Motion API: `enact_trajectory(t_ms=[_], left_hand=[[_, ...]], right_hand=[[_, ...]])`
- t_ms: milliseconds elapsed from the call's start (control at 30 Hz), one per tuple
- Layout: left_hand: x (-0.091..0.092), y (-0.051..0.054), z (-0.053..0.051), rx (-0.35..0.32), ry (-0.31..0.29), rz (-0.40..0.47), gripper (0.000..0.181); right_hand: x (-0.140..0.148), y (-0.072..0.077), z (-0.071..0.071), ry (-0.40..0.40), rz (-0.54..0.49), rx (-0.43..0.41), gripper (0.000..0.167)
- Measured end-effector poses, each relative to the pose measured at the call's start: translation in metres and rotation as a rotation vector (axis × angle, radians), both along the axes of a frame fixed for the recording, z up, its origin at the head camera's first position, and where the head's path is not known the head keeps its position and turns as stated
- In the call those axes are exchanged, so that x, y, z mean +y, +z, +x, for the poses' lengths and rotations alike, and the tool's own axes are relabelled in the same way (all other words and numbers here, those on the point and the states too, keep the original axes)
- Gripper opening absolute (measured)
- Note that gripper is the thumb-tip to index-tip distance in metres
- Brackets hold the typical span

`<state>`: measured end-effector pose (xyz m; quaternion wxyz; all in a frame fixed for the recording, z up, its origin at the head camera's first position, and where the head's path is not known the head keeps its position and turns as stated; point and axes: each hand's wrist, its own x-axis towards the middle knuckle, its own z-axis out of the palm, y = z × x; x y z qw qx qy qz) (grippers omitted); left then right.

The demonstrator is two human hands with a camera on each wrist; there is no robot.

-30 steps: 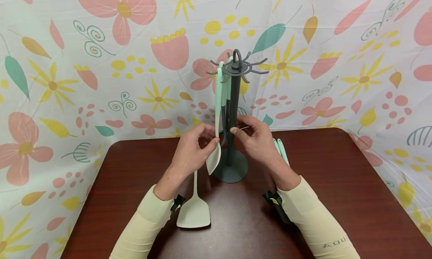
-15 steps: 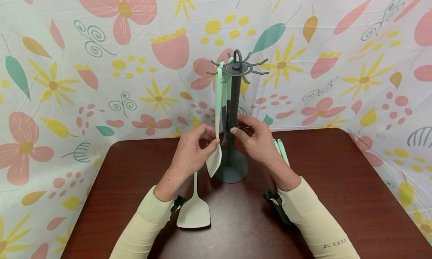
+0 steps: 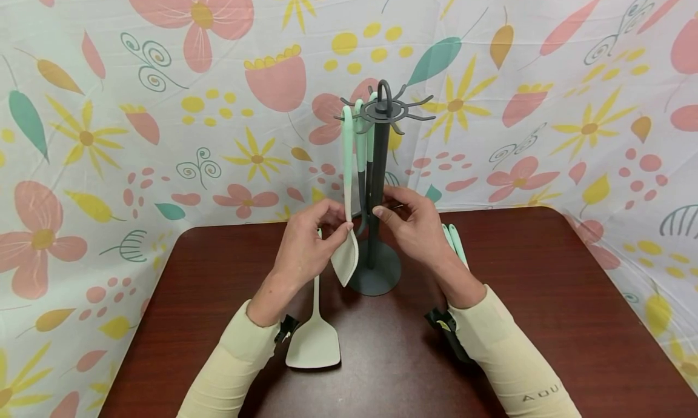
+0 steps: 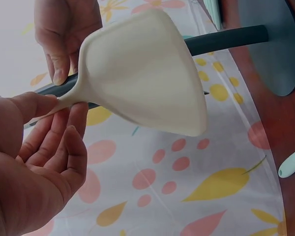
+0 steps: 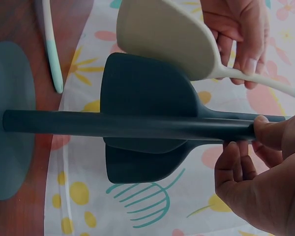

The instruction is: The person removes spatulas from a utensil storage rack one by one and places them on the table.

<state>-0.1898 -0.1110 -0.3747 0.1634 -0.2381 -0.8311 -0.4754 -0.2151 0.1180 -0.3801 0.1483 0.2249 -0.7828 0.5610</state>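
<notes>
My left hand [image 3: 302, 242] pinches a cream spatula [image 4: 142, 69] with a mint handle by its neck, thumb on one side and fingers on the other. The spatula stands upright, blade down, its handle top at a hook on the left of the dark utensil stand [image 3: 380, 157]; whether it hangs there I cannot tell. My right hand [image 3: 417, 230] grips the stand's pole, thumb in front and fingers behind. Two dark spatulas [image 5: 142, 86] with mint handles hang against the pole. In the right wrist view their blades overlap behind it.
Another cream spatula [image 3: 313, 345] lies on the brown table [image 3: 518, 321] below my left wrist. Mint handles [image 3: 457, 242] of other utensils show behind my right forearm, the rest mostly hidden. A flowered cloth [image 3: 218, 103] hangs behind the table.
The handle top of the held cream spatula has shifted a little left, away from the pole and the dark spatulas. My right hand has stayed on the pole.
</notes>
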Motion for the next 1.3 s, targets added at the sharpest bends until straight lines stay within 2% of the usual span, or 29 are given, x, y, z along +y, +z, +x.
enact_trajectory(t_ms=[567, 933, 1300], left_hand=[[-0.006, 0.001, 0.003, -0.005, -0.023, 0.041, 0.011], [-0.009, 0.001, 0.005, 0.012, -0.012, 0.028, 0.013], [-0.015, -0.002, 0.008, -0.004, 0.009, 0.052, 0.012]], right_hand=[[0.0, -0.001, 0.0, 0.002, -0.008, -0.004, 0.031], [0.0, 0.0, -0.001, 0.007, -0.008, 0.008, 0.03], [0.001, 0.001, -0.001, 0.015, -0.015, 0.009, 0.031]])
